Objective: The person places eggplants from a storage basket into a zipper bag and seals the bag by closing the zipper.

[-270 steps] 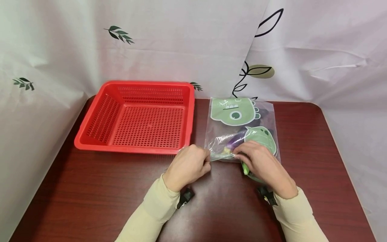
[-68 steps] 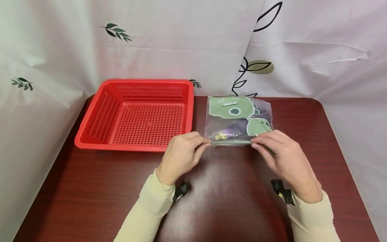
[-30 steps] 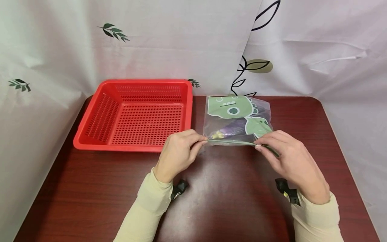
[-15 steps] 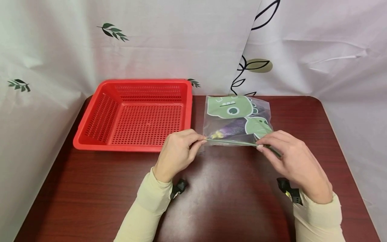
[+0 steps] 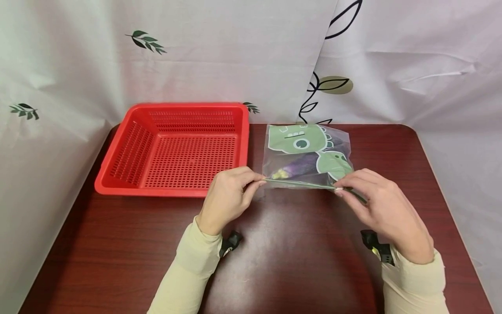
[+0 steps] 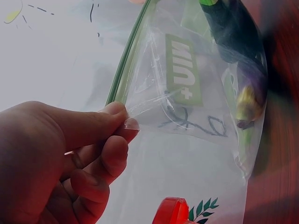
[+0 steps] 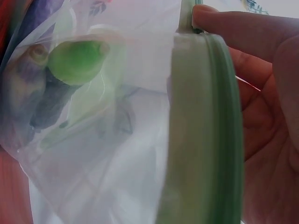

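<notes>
A clear zip bag with green cartoon print lies near the back of the table, its zip edge raised toward me. Inside show a purple eggplant with a yellowish stem end and, in the right wrist view, a bright green rounded end among darker pieces. My left hand pinches the left end of the green zip strip between thumb and forefinger. Farther right along the same strip, my right hand pinches it with thumb and fingertips. The strip runs taut between both hands, and its right end lies beneath my right hand.
A red perforated basket stands to the left of the bag, close to my left hand. The dark red wooden table reaches back to a white curtain with leaf prints.
Over these frames my right hand has slid rightward along the zip strip, while my left hand went to its left end and drifted slightly left. The basket stays put.
</notes>
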Demonstrator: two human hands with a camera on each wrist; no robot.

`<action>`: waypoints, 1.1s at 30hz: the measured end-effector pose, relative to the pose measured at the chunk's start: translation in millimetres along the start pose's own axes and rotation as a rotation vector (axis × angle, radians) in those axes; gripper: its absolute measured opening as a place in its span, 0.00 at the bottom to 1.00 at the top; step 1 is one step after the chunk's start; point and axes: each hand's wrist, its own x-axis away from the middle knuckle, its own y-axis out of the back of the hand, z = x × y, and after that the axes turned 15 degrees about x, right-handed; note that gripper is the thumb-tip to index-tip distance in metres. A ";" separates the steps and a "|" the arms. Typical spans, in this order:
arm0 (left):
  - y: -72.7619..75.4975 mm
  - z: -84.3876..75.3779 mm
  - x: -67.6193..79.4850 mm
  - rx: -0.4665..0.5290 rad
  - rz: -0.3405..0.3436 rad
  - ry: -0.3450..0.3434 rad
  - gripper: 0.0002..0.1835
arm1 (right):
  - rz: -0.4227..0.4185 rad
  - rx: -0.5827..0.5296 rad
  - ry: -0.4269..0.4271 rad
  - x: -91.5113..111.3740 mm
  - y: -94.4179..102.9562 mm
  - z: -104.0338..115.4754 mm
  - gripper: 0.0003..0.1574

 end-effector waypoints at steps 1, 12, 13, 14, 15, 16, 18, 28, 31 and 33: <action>0.0 0.1 0.0 0.001 0.000 0.000 0.04 | 0.002 -0.001 -0.001 0.2 0.3 0.0 0.10; 1.3 0.7 -0.5 0.016 0.004 0.017 0.04 | -0.080 -0.016 0.033 -0.6 -2.3 1.7 0.13; 1.2 0.8 -0.5 0.016 0.004 0.018 0.04 | -0.100 -0.015 0.039 -1.0 -3.1 2.4 0.15; 1.2 0.9 -0.5 0.016 0.004 0.019 0.04 | -0.119 -0.015 0.040 -1.3 -3.5 3.1 0.18; 1.2 1.0 -0.6 0.015 0.004 0.020 0.04 | -0.134 -0.015 0.041 -1.5 -3.8 3.6 0.19; 1.2 1.0 -0.6 0.013 0.004 0.020 0.04 | -0.143 -0.015 0.040 -1.7 -3.9 4.2 0.20; 1.4 1.0 -0.5 0.007 0.004 0.021 0.04 | -0.153 -0.018 0.039 -2.1 -4.1 5.0 0.20; 1.8 1.5 0.0 0.004 0.004 0.035 0.04 | -0.075 -0.031 0.002 -0.8 -5.6 0.9 0.12; 1.0 1.1 -0.3 0.008 0.000 0.030 0.04 | 0.001 -0.026 -0.035 1.0 -6.8 -2.2 0.16; 0.4 0.8 -0.3 0.009 -0.001 0.030 0.04 | 0.054 -0.016 -0.056 2.2 -7.8 -3.7 0.18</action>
